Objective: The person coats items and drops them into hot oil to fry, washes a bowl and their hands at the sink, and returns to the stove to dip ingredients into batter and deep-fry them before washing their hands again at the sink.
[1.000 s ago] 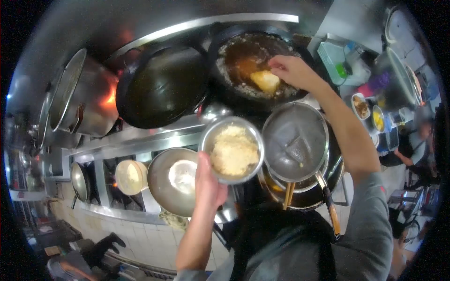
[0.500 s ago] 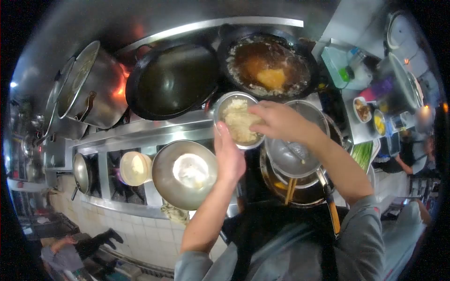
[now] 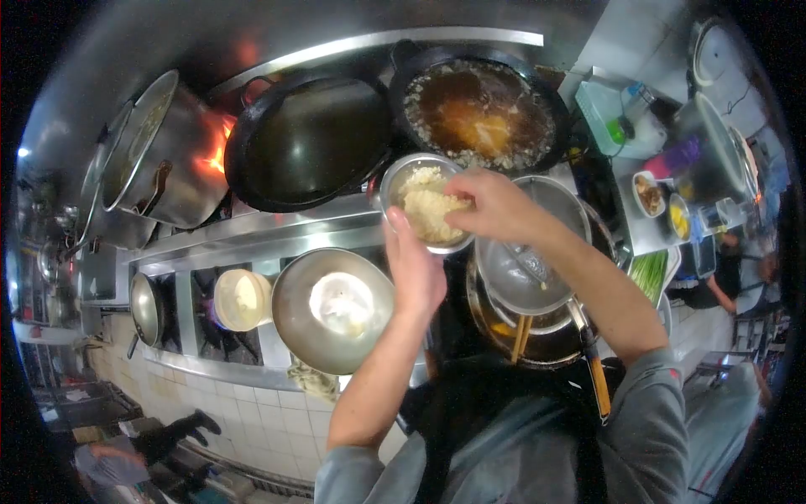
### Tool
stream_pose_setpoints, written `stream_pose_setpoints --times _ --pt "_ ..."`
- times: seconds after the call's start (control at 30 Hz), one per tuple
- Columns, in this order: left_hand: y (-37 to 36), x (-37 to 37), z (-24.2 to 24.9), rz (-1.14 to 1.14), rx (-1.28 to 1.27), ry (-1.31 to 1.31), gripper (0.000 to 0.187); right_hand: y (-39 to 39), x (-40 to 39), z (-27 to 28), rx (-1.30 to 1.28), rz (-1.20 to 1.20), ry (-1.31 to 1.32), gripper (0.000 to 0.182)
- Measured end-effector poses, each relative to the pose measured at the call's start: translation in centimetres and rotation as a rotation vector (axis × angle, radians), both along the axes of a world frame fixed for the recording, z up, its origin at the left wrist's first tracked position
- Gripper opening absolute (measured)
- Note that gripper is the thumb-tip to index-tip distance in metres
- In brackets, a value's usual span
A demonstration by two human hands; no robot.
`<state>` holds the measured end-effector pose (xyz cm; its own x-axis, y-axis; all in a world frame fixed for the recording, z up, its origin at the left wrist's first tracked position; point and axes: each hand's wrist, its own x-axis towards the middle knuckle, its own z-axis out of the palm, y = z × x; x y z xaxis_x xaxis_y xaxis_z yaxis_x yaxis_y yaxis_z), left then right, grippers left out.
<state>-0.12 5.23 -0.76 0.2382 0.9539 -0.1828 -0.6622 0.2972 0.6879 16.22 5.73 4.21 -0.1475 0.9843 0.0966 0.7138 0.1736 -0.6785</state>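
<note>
My left hand (image 3: 413, 273) grips a small metal bowl (image 3: 392, 183) by its near left side, over the stove edge in front of the right wok. Inside lies a pale yellow, crumbly heap that looks like minced garlic (image 3: 428, 206). My right hand (image 3: 491, 206) reaches over the bowl's right rim, fingers closed together on the pale food; its fingertips are partly hidden. Just beyond, a black wok (image 3: 550, 101) holds brown bubbling oil with many pale bits floating near its edge. Under my right forearm a wire strainer (image 3: 512, 281) rests over a round pan.
A second black wok (image 3: 315, 143) with dark liquid stands left, beside a tall steel pot (image 3: 180, 168) with flame near it. A wide steel bowl (image 3: 332, 311) and a plastic tub (image 3: 239, 298) sit nearer. Chopsticks (image 3: 522, 336) and green stalks (image 3: 649, 277) lie right. Other people stand at both sides.
The bowl and both hands have moved slightly up toward the right wok. My right fingers have drawn together on the pale food. More pale bits float in the oil.
</note>
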Motion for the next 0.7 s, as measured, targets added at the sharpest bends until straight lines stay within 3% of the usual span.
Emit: stream_pose_setpoints --times 0.17,0.23,0.3,0.53,0.7 --pt "0.9 0.5 0.5 -0.119 -0.046 -0.074 0.063 0.8 1.0 2.0 0.062 0.053 0.004 0.037" --pt "1.2 0.8 1.2 -0.130 -0.093 -0.100 0.058 1.3 1.5 3.5 -0.146 0.030 -0.010 0.035" --pt "1.4 1.0 1.5 -0.142 -0.138 -0.128 0.053 1.9 2.2 4.1 -0.159 0.044 0.008 0.035" --pt "2.0 2.2 1.8 -0.231 -0.120 -0.138 0.061 4.4 4.8 6.7 -0.239 0.100 0.166 0.032" --pt "1.8 2.3 2.3 -0.257 -0.147 -0.109 0.067 6.0 6.0 9.0 -0.244 -0.021 0.258 0.029"
